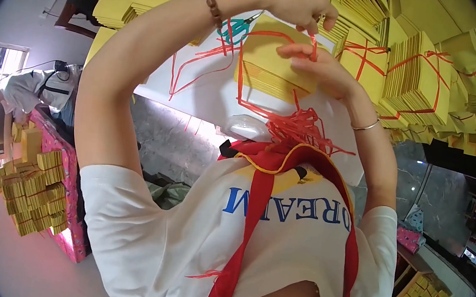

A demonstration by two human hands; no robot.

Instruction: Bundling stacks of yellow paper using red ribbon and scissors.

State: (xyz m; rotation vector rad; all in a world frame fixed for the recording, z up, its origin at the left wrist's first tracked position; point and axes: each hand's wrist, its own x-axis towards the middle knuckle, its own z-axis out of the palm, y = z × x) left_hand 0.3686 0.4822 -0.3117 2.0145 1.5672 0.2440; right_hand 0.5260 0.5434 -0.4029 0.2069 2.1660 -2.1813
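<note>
Presently, a white tabletop [164, 95] lies under the stack of yellow paper [267, 54]. To the right of this stack, tied bundles [418, 81] of similar yellow paper stand close together, crossed by red bands. Just below the stack, toward the person's chest, there is a tangled heap of red strands [300, 126]. The left hand [300, 6] is above the stack's far right part, and the right hand [324, 73] is over its right side. Left of the stack are green-handled scissors [237, 31]. The left fingers pinch a thin red ribbon [313, 51]; it crosses the bent right fingers, whose grip I cannot tell.
</note>
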